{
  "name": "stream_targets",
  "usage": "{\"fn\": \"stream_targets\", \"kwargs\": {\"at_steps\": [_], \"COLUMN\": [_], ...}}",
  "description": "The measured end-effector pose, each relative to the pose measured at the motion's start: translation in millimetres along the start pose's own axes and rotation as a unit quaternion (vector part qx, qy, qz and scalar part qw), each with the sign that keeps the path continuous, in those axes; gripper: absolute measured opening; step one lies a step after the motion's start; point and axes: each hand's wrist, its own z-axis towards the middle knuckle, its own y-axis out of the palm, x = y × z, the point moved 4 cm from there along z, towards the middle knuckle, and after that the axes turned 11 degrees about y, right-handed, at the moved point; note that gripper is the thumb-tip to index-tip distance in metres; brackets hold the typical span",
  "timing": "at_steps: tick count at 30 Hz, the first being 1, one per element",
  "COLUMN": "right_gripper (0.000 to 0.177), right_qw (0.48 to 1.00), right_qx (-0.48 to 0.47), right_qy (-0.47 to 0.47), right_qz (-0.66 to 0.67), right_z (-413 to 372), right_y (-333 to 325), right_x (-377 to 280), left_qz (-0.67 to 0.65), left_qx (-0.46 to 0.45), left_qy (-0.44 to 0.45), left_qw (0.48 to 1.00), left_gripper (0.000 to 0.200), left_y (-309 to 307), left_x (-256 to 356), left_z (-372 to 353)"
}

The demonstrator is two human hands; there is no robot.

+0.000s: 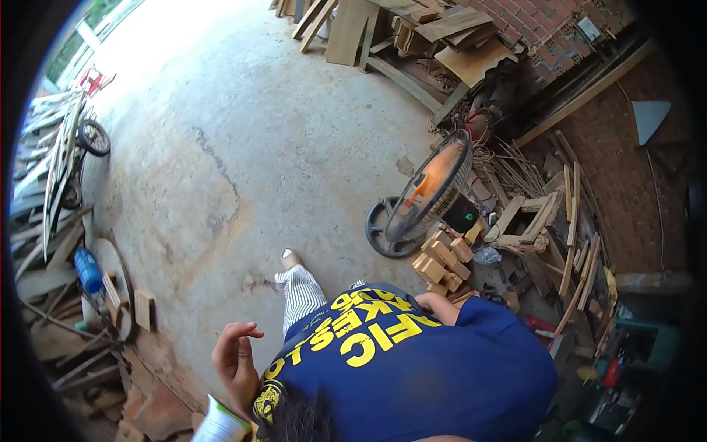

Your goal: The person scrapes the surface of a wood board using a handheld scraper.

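My left hand (237, 362) is raised at my left side, fingers loosely bent and apart, with nothing visible in it. Close below it is a white and green item (221, 423), partly cut off by the frame's edge; I cannot make out what it is. My right hand (428, 300) is at the front of my navy shirt (434, 376) with yellow lettering; its fingers are hidden behind the cloth. Past it, small wood blocks (443, 259) lie heaped on the floor. Beneath me show my striped trousers (300, 293) and one shoe (290, 258).
A floor fan (434, 188) with a round base stands ahead to the right. Scrap wood (574, 243) lines the right side, and boards cover a bench (405, 77) beyond. At left are stacked planks (44, 173), a wheel (93, 138) and a blue bottle (88, 270).
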Motion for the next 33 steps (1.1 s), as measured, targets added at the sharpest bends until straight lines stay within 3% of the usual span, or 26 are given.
{"fn": "stream_targets", "kwargs": {"at_steps": [2,4,7,9,12,16,18,20,22,23,25,30,33], "right_gripper": [0.026,0.026,0.026,0.025,0.025,0.025,0.025,0.025,0.025,0.025,0.025,0.025,0.025], "right_qw": [0.999,0.996,0.987,0.977,0.956,0.932,0.918,0.901,0.884,0.877,0.863,0.824,0.796], "right_qx": [0.021,0.037,0.053,0.052,0.054,0.089,0.106,0.104,0.115,0.124,0.152,0.232,0.275], "right_qy": [-0.016,-0.030,-0.050,-0.048,-0.052,-0.058,-0.066,-0.070,-0.068,-0.068,-0.075,-0.119,-0.136], "right_qz": [0.040,0.076,0.145,0.199,0.283,0.348,0.376,0.414,0.447,0.460,0.477,0.503,0.522], "right_z": [-7,-21,-33,-29,-23,-13,-10,-3,-11,-20,-23,-23,-24], "right_y": [2,17,11,16,49,-4,-42,-53,-32,-30,-32,-20,-4], "right_x": [-35,-113,-170,-172,-133,-188,-213,-225,-225,-213,-197,-224,-274], "left_qz": [0.071,0.101,0.055,0.083,0.091,0.128,0.133,0.044,0.036,0.038,0.166,0.119,0.070], "left_qx": [0.011,-0.033,-0.107,-0.181,-0.277,-0.382,-0.419,-0.489,-0.528,-0.539,-0.550,-0.598,-0.669], "left_qy": [-0.020,0.005,0.069,0.089,0.144,0.224,0.193,0.086,0.071,0.071,0.183,0.121,0.162], "left_qw": [0.997,0.994,0.990,0.976,0.946,0.887,0.877,0.867,0.846,0.838,0.798,0.783,0.722], "left_gripper": [0.013,0.013,0.013,0.014,0.015,0.014,0.015,0.017,0.016,0.016,0.016,0.015,0.014], "left_y": [-19,-40,-52,-35,14,107,152,179,201,212,238,310,359], "left_x": [-12,-9,-24,-36,-45,-36,-33,-36,-43,-42,-37,-45,-45], "left_z": [60,126,223,285,369,444,469,494,527,544,579,641,684]}}
